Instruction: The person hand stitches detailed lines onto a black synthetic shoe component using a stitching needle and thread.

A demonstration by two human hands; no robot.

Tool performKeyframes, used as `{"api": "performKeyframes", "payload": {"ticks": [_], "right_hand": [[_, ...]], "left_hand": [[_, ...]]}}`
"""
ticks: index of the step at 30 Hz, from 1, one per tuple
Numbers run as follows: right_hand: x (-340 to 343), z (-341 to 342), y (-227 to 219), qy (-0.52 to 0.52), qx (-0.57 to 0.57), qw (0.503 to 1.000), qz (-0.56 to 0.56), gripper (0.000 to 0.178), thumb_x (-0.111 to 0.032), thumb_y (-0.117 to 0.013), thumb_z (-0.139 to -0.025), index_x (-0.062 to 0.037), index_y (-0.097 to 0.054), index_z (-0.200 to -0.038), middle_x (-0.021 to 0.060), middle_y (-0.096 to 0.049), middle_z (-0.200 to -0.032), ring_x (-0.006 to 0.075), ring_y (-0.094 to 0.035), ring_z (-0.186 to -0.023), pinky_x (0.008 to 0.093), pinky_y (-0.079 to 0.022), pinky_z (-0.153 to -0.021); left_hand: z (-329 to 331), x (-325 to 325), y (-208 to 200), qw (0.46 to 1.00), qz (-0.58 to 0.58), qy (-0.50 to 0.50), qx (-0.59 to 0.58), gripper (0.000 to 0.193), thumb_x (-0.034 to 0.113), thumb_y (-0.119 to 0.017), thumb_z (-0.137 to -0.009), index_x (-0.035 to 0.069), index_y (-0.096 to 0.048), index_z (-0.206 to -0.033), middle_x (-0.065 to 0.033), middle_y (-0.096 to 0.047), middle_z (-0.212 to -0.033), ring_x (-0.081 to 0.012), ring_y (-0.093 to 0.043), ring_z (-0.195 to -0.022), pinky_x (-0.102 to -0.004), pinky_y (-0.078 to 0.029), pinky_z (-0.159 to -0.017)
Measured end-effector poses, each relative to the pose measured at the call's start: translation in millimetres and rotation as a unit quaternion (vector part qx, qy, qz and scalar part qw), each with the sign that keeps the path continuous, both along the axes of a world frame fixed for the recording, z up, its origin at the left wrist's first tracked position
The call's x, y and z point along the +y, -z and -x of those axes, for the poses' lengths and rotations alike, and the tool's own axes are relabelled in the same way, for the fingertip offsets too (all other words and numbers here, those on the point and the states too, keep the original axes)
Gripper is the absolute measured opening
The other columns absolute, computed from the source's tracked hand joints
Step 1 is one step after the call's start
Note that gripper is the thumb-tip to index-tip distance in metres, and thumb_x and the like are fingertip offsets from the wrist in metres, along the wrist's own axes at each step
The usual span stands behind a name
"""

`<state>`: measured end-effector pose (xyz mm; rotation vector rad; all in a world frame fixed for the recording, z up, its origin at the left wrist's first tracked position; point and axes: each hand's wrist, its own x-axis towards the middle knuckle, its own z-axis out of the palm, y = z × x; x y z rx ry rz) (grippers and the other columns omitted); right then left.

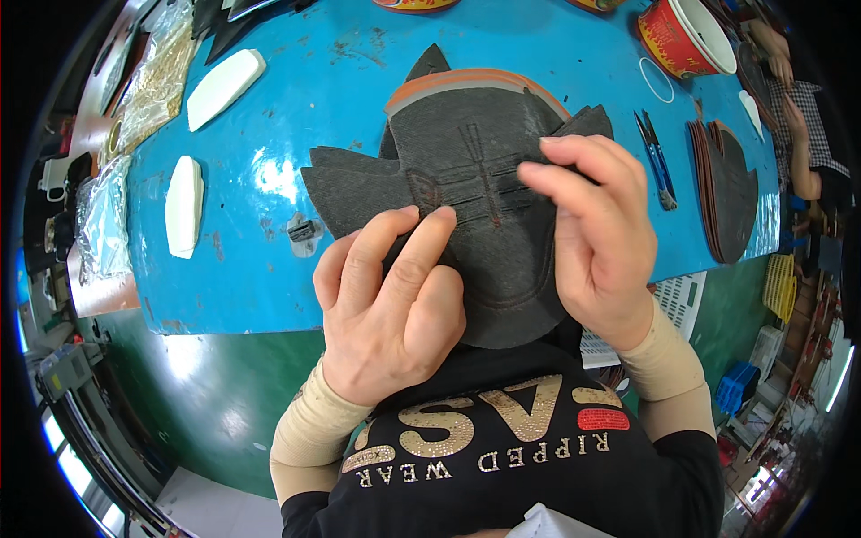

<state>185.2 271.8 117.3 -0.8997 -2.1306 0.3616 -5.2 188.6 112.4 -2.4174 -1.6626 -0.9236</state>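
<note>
A dark grey, leather-like shoe upper piece (pixel 511 260), with stitched lines and thin black strips (pixel 465 193) across its middle, lies in front of me, overhanging the near table edge. My left hand (pixel 390 300) rests on its left side, index and middle fingertips stretched out against the surface. Over the right side hovers my right hand (pixel 601 229), fingers apart, with fingertips close to the strip ends; its thumb is hidden. Orange-edged layers (pixel 466 79) show beneath the piece at the top. More grey pieces (pixel 354 188) stick out to the left and right from below.
Small scissors-like snips (pixel 657 161) lie right on the blue table (pixel 260 287), near a stack of dark pieces (pixel 728 193) and a red tub (pixel 686 40). Two white pads (pixel 184 206) and plastic bags (pixel 157 90) are at left. Another person's arm (pixel 801 134) shows far right.
</note>
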Motion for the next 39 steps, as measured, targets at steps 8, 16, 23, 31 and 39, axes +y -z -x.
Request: {"api": "performKeyframes", "payload": {"ticks": [8, 16, 23, 31, 39], "right_hand": [[-1, 7, -12, -0.062, -0.161, 0.984, -0.036, 0.034, 0.006, -0.058, -0.073, -0.0084, -0.071, -0.101, 0.0073, -0.06, -0.12, 0.031, -0.05, -0.112, 0.0389, -0.038, -0.096], [3, 7, -6, -0.073, -0.094, 0.993, -0.012, 0.034, 0.009, -0.056, -0.073, -0.0058, -0.07, -0.099, 0.0096, -0.061, -0.118, 0.0312, -0.052, -0.111, 0.0392, -0.041, -0.093], [5, 2, 1, -0.041, -0.011, 0.999, -0.022, 0.038, 0.011, -0.06, -0.07, -0.0068, -0.069, -0.102, 0.0095, -0.062, -0.114, 0.0313, -0.054, -0.107, 0.0384, -0.045, -0.09], [-29, 0, -33, -0.206, 0.114, 0.964, 0.126, 0.026, -0.002, -0.079, -0.069, -0.0087, -0.067, -0.091, 0.0031, -0.066, -0.085, 0.0232, -0.062, -0.083, 0.0333, -0.043, -0.075], [-50, 4, -17, -0.184, 0.181, 0.933, 0.25, 0.025, 0.004, -0.072, -0.076, -0.0058, -0.061, -0.097, 0.0054, -0.065, -0.089, 0.0204, -0.063, -0.084, 0.0314, -0.045, -0.076]], "left_hand": [[-5, 3, -12, 0.998, 0.043, -0.024, 0.046, 0.021, 0.005, -0.065, -0.07, 0.009, -0.05, -0.085, -0.0084, -0.065, -0.12, -0.0272, -0.058, -0.104, -0.039, -0.035, -0.093], [0, 2, -3, 0.999, 0.032, -0.028, 0.022, 0.025, 0.002, -0.063, -0.069, 0.009, -0.05, -0.09, -0.0079, -0.065, -0.121, -0.028, -0.056, -0.106, -0.04, -0.033, -0.096], [7, 1, -8, 0.994, 0.017, 0.01, -0.105, 0.03, 0.0, -0.069, -0.063, 0.009, -0.055, -0.088, -0.0122, -0.066, -0.118, -0.028, -0.06, -0.099, -0.0386, -0.036, -0.092], [-1, -17, -25, 0.881, 0.141, 0.112, -0.438, 0.024, -0.009, -0.071, -0.07, -0.001, -0.065, -0.093, -0.0128, -0.068, -0.091, -0.0246, -0.064, -0.081, -0.0333, -0.049, -0.072], [-3, -25, -21, 0.891, 0.132, 0.109, -0.42, 0.022, -0.008, -0.074, -0.071, -0.001, -0.067, -0.091, -0.013, -0.068, -0.089, -0.0248, -0.066, -0.076, -0.0329, -0.051, -0.066]]}}
